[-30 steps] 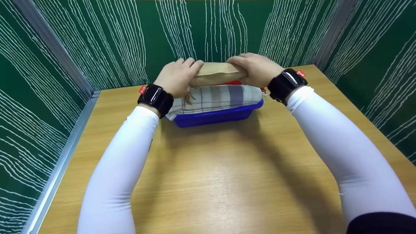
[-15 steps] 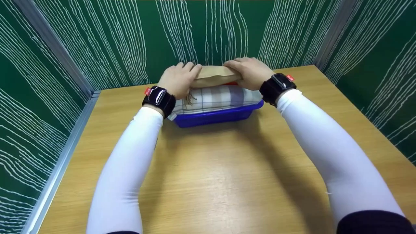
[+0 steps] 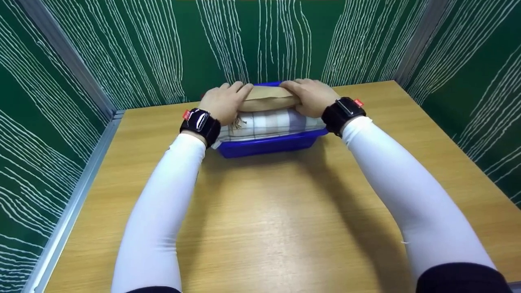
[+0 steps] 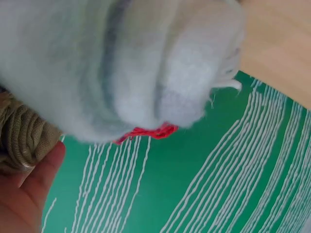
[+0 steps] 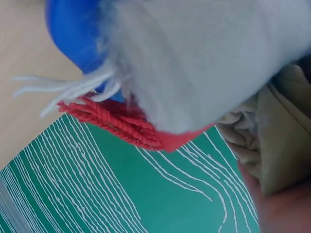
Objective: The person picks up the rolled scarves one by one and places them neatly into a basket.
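Observation:
A blue plastic basket [image 3: 268, 145] stands at the far middle of the wooden table [image 3: 264, 219]. A folded grey checked scarf [image 3: 268, 122] fills it, and a tan folded cloth [image 3: 266, 99] lies on top. My left hand [image 3: 223, 103] grips the tan cloth's left end; my right hand [image 3: 310, 97] grips its right end. In the left wrist view the grey scarf [image 4: 121, 63] fills the frame, with the tan cloth [image 4: 22, 136] beside my fingers [image 4: 29, 194]. The right wrist view shows the grey scarf [image 5: 204, 58], a red fringe [image 5: 121, 126] under it, the basket rim [image 5: 73, 34] and the tan cloth [image 5: 277, 145].
Green panels with white streaks [image 3: 260, 36] wall in the table at the back and both sides. A metal rail [image 3: 69, 211] runs along the left edge. The near table surface lies between my two white sleeves.
Both hands have come down and slightly nearer with the tan cloth, pressing it onto the checked scarf in the basket. The red item behind is now hidden.

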### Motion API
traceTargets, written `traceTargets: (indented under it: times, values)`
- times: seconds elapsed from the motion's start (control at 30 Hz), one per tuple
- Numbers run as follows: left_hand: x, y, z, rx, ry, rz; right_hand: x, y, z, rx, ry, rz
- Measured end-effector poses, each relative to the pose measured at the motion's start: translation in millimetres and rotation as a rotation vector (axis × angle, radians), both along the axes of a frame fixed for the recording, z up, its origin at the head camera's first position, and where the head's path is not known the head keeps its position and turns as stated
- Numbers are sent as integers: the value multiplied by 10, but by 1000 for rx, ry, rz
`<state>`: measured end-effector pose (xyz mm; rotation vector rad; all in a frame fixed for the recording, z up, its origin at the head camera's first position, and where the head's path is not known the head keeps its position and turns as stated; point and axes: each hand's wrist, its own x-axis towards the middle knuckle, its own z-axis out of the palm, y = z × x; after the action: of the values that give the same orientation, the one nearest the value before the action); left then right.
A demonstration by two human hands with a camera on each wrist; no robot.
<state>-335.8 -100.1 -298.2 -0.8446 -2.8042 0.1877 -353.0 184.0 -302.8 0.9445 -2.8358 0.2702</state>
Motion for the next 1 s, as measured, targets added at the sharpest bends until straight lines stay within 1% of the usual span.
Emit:
traceTargets:
  times: [0.1, 0.27, 0.5, 0.6, 0.73, 0.9, 1.0]
  values:
    - [-15, -2, -20, 0, -39, 12, 3, -11, -21, 16, -22, -7]
    - [-30, 0, -39, 25, -99, 34, 4, -31, -50, 39, -36, -18]
    - [7, 3, 14, 46, -150, 35, 14, -15, -38, 60, -20, -13]
    - [35, -11, 40, 62, -145, 27, 34, 0, -17, 55, -16, -16]
    - [84, -59, 47, 77, -115, 20, 76, 13, 7, 34, -8, -12]
    - [123, -112, 11, 85, -65, 13, 123, 50, 21, 5, 16, 5]
    - [152, -135, 2, 94, -34, 20, 151, 83, 28, -14, 34, 20]
